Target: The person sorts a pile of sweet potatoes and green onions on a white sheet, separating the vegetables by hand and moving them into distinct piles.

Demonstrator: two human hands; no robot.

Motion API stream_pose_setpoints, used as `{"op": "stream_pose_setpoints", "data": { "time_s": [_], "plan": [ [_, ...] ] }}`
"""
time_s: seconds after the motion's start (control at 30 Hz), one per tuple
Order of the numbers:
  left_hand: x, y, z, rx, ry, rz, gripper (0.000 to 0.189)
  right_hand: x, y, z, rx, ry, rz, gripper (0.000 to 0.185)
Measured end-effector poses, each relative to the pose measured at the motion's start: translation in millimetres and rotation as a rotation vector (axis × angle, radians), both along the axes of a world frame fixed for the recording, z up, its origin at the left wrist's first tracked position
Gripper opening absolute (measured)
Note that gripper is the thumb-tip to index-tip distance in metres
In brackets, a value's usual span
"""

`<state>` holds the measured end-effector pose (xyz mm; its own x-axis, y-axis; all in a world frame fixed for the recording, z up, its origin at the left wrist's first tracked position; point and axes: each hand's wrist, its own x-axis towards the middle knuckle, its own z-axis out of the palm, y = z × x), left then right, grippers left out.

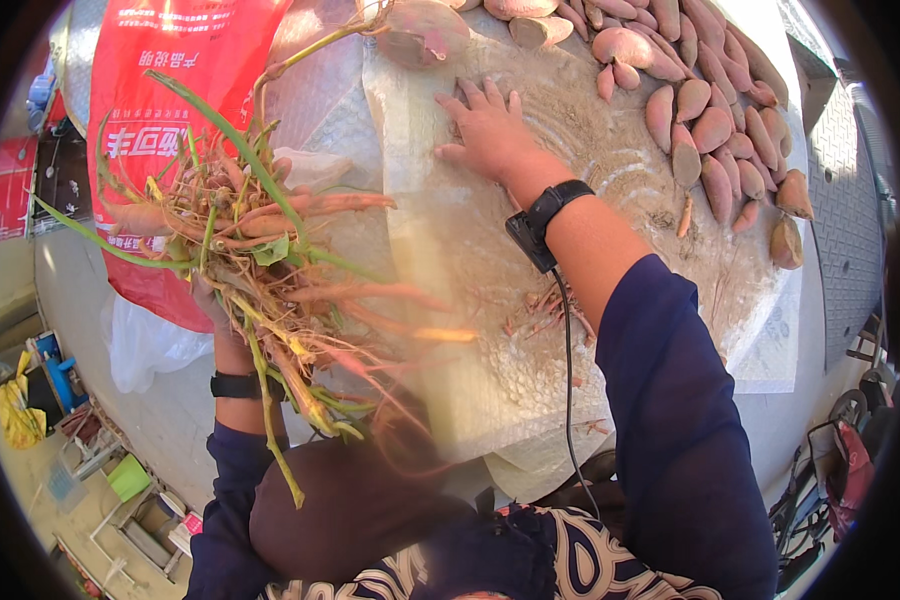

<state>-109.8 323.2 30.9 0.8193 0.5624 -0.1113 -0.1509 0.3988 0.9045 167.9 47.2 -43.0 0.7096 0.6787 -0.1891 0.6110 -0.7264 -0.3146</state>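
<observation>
A tangled clump of sweet potato roots and green vine stems point(270, 247) hangs in my left hand point(211, 304), which is mostly hidden behind it. Thin orange roots stick out from the clump to the right. My right hand point(495, 139), fingers spread and palm down, rests on a sheet point(420, 247) covered with sandy soil. Just beyond its fingertips is a large, round sweet potato point(424, 34). To its right lies a pile of pinkish sweet potatoes point(712, 127), some with cut ends.
A red printed plastic bag point(172, 97) lies under and behind the clump. Clear plastic point(150, 345) pokes out below it. Small broken roots point(547, 304) are scattered on the sheet below my right forearm. A black cable point(568, 360) runs down from my right wrist. A metal tread plate point(840, 217) borders the right side.
</observation>
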Motion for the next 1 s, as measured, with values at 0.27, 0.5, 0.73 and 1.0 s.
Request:
{"op": "stream_pose_setpoints", "data": {
  "time_s": [0.27, 0.5, 0.73, 1.0],
  "plan": [
    [1, 1, 0, -0.024, -0.016, -0.025, 0.066, -83, -48, -5, 0.137, 0.018, 0.346, 0.071],
    [10, -10, 11, -0.063, -0.048, -0.066, 0.064, -140, -145, 11, 0.15, 0.086, 0.502, 0.049],
    [46, -38, 21, -0.173, -0.098, -0.181, 0.063, -185, -160, 31, 0.149, 0.126, 0.389, 0.063],
    [68, -61, 33, -0.249, -0.111, -0.275, 0.061, -196, -150, 4, 0.121, -0.16, 0.244, 0.049]
  ]
}}
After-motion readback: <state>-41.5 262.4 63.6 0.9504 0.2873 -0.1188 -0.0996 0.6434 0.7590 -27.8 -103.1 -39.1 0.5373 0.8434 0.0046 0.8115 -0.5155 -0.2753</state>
